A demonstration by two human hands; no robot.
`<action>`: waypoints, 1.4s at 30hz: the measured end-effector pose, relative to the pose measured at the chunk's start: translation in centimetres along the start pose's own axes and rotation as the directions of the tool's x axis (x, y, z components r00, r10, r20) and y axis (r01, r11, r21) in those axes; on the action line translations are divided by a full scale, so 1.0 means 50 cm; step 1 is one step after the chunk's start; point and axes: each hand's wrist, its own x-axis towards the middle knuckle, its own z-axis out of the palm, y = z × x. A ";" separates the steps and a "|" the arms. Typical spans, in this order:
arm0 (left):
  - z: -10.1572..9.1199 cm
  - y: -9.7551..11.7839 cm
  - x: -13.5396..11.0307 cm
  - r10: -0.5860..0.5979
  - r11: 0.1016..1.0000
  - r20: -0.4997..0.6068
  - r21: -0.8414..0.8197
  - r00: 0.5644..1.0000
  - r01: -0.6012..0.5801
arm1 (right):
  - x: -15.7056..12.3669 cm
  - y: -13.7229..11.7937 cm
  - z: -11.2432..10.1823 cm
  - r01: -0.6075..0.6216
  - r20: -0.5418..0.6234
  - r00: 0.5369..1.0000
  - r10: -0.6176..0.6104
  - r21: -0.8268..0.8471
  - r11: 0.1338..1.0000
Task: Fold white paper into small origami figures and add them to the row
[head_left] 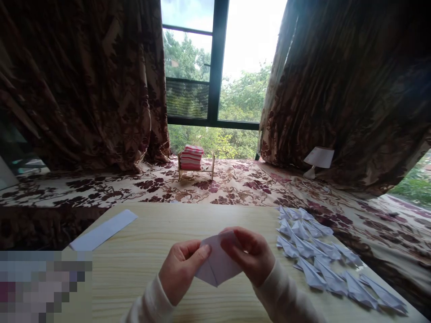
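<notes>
At far left, a dark floral curtain (77,80), hanging down to a window ledge covered in matching floral cloth (111,188). Nearer, on the far left corner of the pale wood counter (141,269), a flat white paper strip (103,230), lying slantwise and well apart from the hands.

In the near middle, the left hand (180,269), closed in a pinch, thumb and forefinger on the left edge of a partly folded white sheet (218,264). Held just above the counter, squarely between the two hands, pointed lower end toward the near edge. On its upper right edge, the right hand (251,255), fingers curled over the top fold and gripping it. Pale sleeves (286,300) on both wrists.

Far beyond the hands, on the cloth before the window (215,67), a small wooden toy chair (195,163) stacked with pink striped cushions.

To the right of the hands, near but not touching, a cluster of folded white paper shapes (316,260), spread in rows along the counter's right side from far to near. Farther off on the right of the ledge, a small white-shaded lamp (318,159), tilted, before a second dark curtain (353,89).
</notes>
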 end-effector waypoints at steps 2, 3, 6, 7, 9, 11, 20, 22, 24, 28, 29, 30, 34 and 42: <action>0.000 -0.002 0.001 -0.018 0.999 0.004 -0.038 1.000 0.019 | -0.004 -0.010 -0.007 0.180 0.052 0.984 -0.173 -0.230 0.956; -0.001 -0.002 0.001 -0.022 0.999 -0.002 -0.037 1.000 0.022 | -0.006 -0.015 -0.010 0.286 0.094 0.958 -0.270 -0.327 0.901; -0.002 -0.004 0.003 -0.009 1.000 -0.050 0.004 0.999 0.009 | -0.012 -0.025 -0.014 0.534 0.216 0.838 -0.502 -0.515 0.671; -0.003 -0.004 0.003 -0.004 1.000 -0.065 0.004 0.998 0.004 | -0.013 -0.026 -0.014 0.574 0.242 0.804 -0.543 -0.553 0.604; -0.002 -0.004 0.004 0.001 1.000 -0.093 -0.030 0.996 -0.003 | -0.013 -0.028 -0.012 0.606 0.282 0.771 -0.572 -0.602 0.520; -0.001 -0.002 0.004 -0.008 0.997 -0.110 -0.081 0.994 -0.001 | -0.012 -0.027 -0.010 0.614 0.310 0.761 -0.570 -0.628 0.478; 0.000 0.006 0.003 0.027 0.996 -0.113 -0.080 0.993 -0.036 | -0.015 -0.026 -0.002 0.613 0.324 0.770 -0.550 -0.616 0.495; -0.002 0.006 0.003 0.030 0.995 -0.108 -0.094 0.994 -0.040 | -0.015 -0.026 0.000 0.610 0.316 0.773 -0.550 -0.609 0.508; -0.003 0.005 0.003 0.035 0.993 -0.105 -0.106 0.994 -0.046 | -0.015 -0.027 0.002 0.613 0.314 0.772 -0.553 -0.601 0.514; -0.001 0.001 0.003 0.042 0.992 -0.126 -0.111 0.991 -0.056 | -0.015 -0.027 0.004 0.631 0.312 0.751 -0.581 -0.599 0.493; 0.000 0.000 0.003 0.040 0.992 -0.139 -0.113 0.990 -0.056 | -0.015 -0.027 0.005 0.631 0.310 0.750 -0.584 -0.600 0.493; 0.001 0.000 0.003 0.038 0.992 -0.153 -0.116 0.988 -0.056 | -0.015 -0.026 0.006 0.628 0.307 0.753 -0.582 -0.601 0.496; 0.005 0.001 0.003 -0.012 0.986 -0.190 -0.167 0.982 -0.020 | -0.014 -0.021 0.008 0.623 0.305 0.758 -0.576 -0.597 0.505; 0.006 0.013 0.001 -0.133 0.943 -0.130 -0.321 0.983 0.086 | -0.009 -0.025 0.004 0.636 0.309 0.735 -0.604 -0.623 0.455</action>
